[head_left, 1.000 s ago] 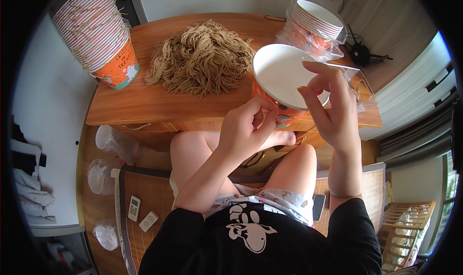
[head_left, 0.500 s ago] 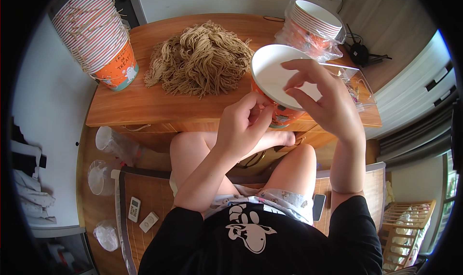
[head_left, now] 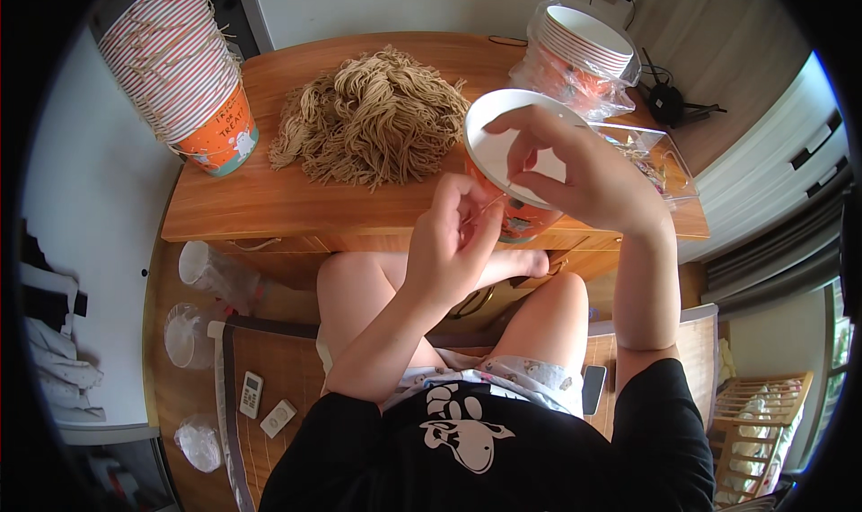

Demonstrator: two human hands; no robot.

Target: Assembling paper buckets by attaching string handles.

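In the head view, the orange paper bucket point(head_left: 521, 217) is at the near edge of the counter point(head_left: 215, 207), its mouth facing up and its long axis running from rim down to base; whether the base rests on the wood cannot be told. The left hand point(head_left: 453, 242) is at the bucket's near-left wall, fingers drawn together below the rim, their grip unclear. The right hand point(head_left: 597, 175) arches over the bucket's mouth from its right, fingers curled, index apart from thumb; whether they pinch anything cannot be told. A tan cord heap point(head_left: 377, 117) lies left of the bucket.
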